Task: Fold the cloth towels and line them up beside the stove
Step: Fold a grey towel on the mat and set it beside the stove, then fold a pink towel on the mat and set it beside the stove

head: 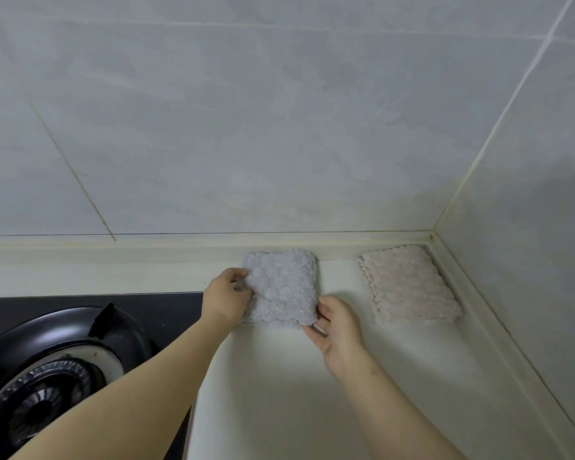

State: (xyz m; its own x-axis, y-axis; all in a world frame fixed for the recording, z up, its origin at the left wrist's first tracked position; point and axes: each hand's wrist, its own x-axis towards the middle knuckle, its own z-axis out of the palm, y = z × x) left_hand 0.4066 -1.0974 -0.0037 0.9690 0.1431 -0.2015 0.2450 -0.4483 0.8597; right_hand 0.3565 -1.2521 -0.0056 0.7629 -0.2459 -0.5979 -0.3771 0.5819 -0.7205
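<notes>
Folded grey towel (281,287) at the worktop's (312,393) back edge, between stove (63,360) and pink towel (409,287). Left hand (226,295) pinches its left edge, right hand (337,327) its near corner. A careless release may drag the folds open and skew the row.

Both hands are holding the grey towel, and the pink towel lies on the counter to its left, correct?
No. The left hand and right hand do hold the grey towel, but the head view shows the pink towel on the counter to its right.

Home kitchen, gas stove (47,376), tiled wall (246,127)
</notes>
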